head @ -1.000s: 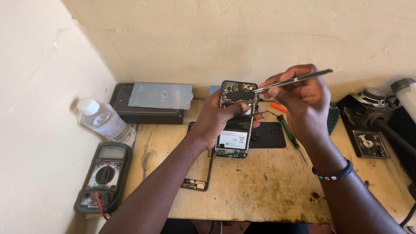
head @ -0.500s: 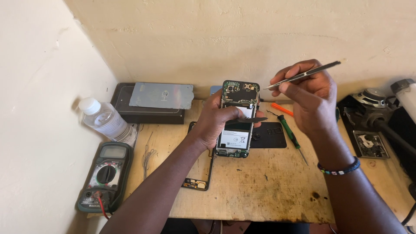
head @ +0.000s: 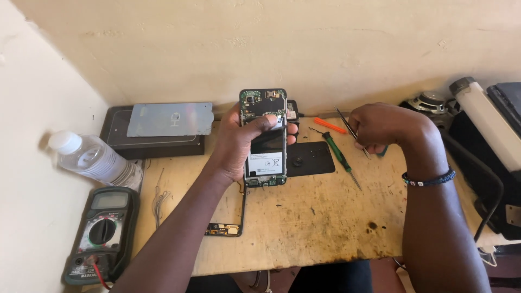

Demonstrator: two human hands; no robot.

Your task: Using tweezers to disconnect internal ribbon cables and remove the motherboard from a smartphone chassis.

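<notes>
the wooden table (head: 304, 228) is stained and worn, and i take it as my landmark. at its far left corner lies a black flat box (head: 157, 145) with a grey metal sheet (head: 169, 119) on top. off its left edge lies a clear plastic bottle (head: 93, 159), and nearer to me a multimeter (head: 101, 234). above the table middle my left hand (head: 239, 144) grips an opened phone (head: 264, 138), upright, its back showing the circuit board. over the far right part of the table my right hand (head: 382, 126) is closed around thin tweezers (head: 350, 130). on the table beside them lie a green screwdriver (head: 340, 157) and a small orange tool (head: 329, 126).
</notes>
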